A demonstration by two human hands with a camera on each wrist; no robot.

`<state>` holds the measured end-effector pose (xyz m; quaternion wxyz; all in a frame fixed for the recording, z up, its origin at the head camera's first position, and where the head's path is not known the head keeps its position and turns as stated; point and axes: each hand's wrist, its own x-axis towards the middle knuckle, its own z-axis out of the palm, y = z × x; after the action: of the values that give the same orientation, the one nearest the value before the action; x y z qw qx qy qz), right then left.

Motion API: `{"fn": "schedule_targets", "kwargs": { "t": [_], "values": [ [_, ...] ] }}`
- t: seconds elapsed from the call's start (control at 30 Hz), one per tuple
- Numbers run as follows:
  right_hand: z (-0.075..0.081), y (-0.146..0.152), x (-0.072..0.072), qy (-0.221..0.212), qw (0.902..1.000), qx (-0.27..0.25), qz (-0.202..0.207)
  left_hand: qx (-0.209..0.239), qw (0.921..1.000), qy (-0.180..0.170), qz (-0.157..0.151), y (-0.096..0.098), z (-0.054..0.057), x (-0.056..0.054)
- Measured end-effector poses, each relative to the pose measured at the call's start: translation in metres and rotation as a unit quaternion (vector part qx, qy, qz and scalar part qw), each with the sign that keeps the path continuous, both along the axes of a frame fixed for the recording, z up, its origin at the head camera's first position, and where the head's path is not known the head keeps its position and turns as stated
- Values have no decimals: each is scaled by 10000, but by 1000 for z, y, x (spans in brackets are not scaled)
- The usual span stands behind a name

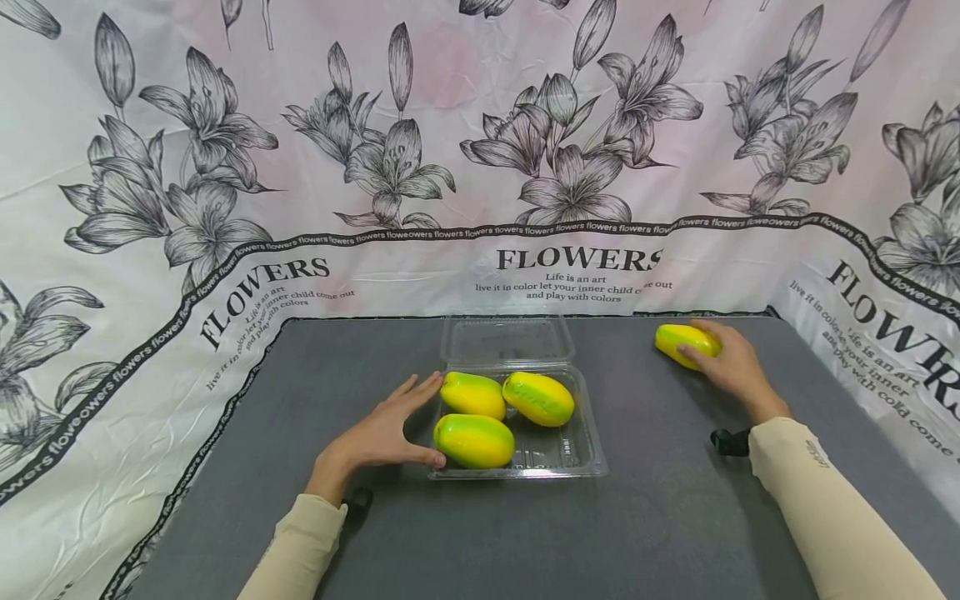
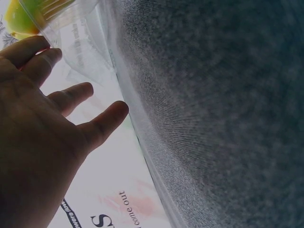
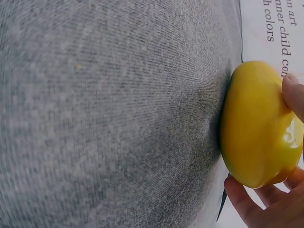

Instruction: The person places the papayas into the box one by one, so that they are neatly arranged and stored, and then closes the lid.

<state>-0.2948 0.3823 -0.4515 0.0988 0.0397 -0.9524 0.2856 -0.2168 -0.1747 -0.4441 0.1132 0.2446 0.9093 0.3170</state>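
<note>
Yellow-green fruit [image 1: 680, 343], right of frame centre, long axis sloping gently down rightward, gripped between thumb and fingers of the nearer right hand [image 1: 733, 368]. One clear container [image 1: 594, 442] lies to its lower left, holding three like fruits [image 1: 474, 442], four altogether. Left hand [image 1: 381, 432]: fingers spread, gripping nothing, at the container's left side.

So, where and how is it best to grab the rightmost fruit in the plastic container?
Probably across its middle, from above: this oblong yellow-green fruit lies on its side, the clear plastic container is open, and bare floor shows on the near side.
</note>
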Motion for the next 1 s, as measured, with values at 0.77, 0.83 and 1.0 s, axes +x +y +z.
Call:
{"fn": "schedule_targets", "kwargs": {
  "t": [0.77, 0.83, 1.0],
  "values": [
    [12, -12, 12, 362, 9991, -93, 211, -22, 10000, -7, -48, 0, 1, 0],
    [14, -14, 14, 371, 9990, -123, 201, -11, 10000, -20, -53, 0, 1, 0],
    [17, -18, 17, 424, 9987, -201, 212, 8, 10000, -31, -55, 0, 1, 0]
  ]
}}
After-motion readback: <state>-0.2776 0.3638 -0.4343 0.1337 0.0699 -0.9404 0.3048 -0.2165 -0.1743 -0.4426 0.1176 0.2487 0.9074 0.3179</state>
